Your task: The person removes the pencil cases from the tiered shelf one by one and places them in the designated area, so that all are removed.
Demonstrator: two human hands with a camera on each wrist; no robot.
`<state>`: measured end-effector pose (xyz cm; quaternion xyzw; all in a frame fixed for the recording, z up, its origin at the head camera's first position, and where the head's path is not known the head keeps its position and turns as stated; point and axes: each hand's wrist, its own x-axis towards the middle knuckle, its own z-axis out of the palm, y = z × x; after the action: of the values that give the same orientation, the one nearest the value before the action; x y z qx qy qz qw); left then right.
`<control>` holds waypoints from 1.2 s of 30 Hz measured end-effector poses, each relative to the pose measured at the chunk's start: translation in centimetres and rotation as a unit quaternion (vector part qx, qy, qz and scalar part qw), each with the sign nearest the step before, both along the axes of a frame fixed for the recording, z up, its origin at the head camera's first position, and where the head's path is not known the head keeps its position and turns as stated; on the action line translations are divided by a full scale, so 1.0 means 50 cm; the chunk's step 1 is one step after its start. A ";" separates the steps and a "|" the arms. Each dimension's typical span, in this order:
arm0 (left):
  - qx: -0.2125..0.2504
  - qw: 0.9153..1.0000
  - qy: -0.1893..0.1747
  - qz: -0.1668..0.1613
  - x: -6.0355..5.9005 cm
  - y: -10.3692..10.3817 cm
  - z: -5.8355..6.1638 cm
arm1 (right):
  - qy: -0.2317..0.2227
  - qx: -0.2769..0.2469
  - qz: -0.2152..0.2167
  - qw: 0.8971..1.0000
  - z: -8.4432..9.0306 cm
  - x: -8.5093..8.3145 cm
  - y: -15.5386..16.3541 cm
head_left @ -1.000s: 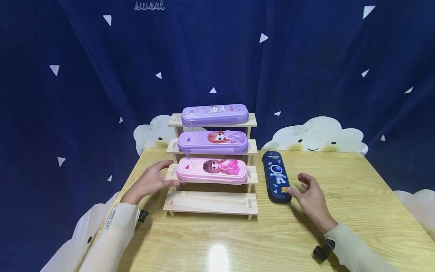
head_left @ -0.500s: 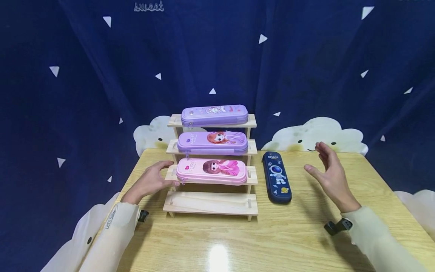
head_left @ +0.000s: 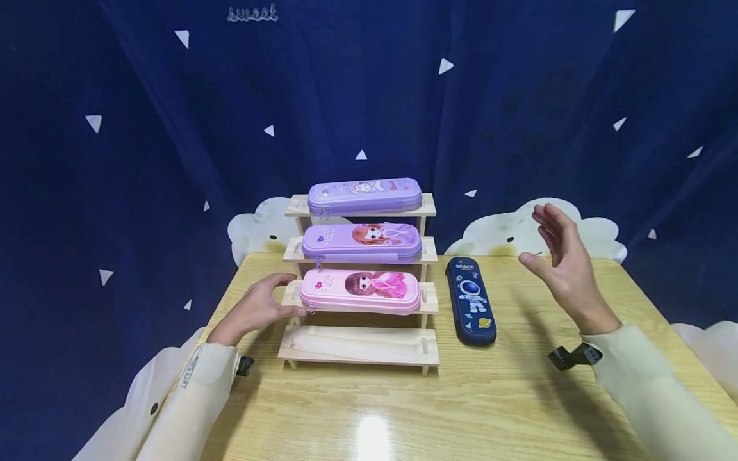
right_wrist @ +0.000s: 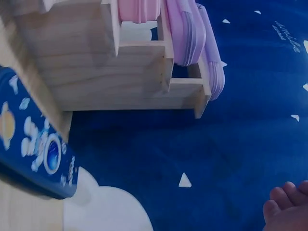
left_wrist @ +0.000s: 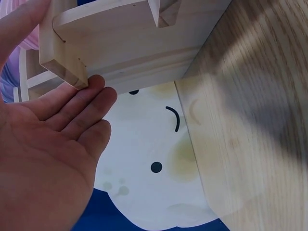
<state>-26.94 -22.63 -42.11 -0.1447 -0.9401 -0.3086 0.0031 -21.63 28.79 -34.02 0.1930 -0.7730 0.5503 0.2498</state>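
Meanwhile, the left hand [head_left: 259, 308] rests with straight fingers against the left end of the wooden tiered rack [head_left: 359, 344], beside the pink pencil case [head_left: 359, 291] on its third step. Raised above the table [head_left: 461, 410], the right hand [head_left: 562, 259] is spread and holds nothing, well apart from the navy space pencil case [head_left: 470, 300] lying beside the rack.

Left hand [left_wrist: 45, 159] open, fingertips [left_wrist: 96, 84] touching wooden rack [left_wrist: 120, 43] corner.
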 end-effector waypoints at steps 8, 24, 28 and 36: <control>0.002 1.000 0.008 -0.007 0.001 0.001 0.004 | 0.003 -0.017 0.060 0.998 0.023 -0.015 -0.045; 0.006 1.000 0.002 -0.005 0.004 0.002 0.004 | -0.058 0.097 0.162 0.980 -0.017 -0.025 -0.152; 0.005 1.000 0.001 -0.004 0.004 0.002 0.004 | -0.080 0.128 0.176 0.973 -0.046 -0.027 -0.177; 0.007 1.000 0.003 -0.002 0.003 0.004 0.002 | -0.104 0.184 0.190 0.959 -0.074 -0.022 -0.221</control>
<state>-26.78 -22.44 -42.02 -0.1474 -0.9376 -0.3150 0.0067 -22.75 17.76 -37.71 0.3209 -0.8314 0.4532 0.0189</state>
